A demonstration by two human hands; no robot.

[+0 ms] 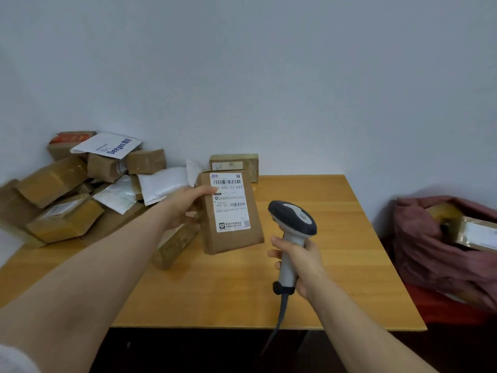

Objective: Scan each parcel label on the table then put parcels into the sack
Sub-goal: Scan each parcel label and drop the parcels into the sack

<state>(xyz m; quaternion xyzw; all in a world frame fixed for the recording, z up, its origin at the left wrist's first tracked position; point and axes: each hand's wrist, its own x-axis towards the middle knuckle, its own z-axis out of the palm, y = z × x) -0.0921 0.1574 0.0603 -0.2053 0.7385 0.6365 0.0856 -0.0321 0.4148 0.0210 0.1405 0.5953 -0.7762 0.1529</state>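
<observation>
Two hands above table (336,278). Near right, right hand (298,262) curled round scanner (293,219) grip; beyond, left hand (185,205) pinching parcel (231,238) by left edge, thumb overlapping label (231,203). Likely risks: misread from thumb cover or tilt; slip from one-edge hold. Far left, parcel pile (80,189); right, sack (430,243), off table, scanner arm between.

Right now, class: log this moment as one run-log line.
phase: scanning | left hand: holds brown parcel, label facing camera | right hand: grips scanner beside parcel | sack: box inside | table: parcel pile at left
</observation>
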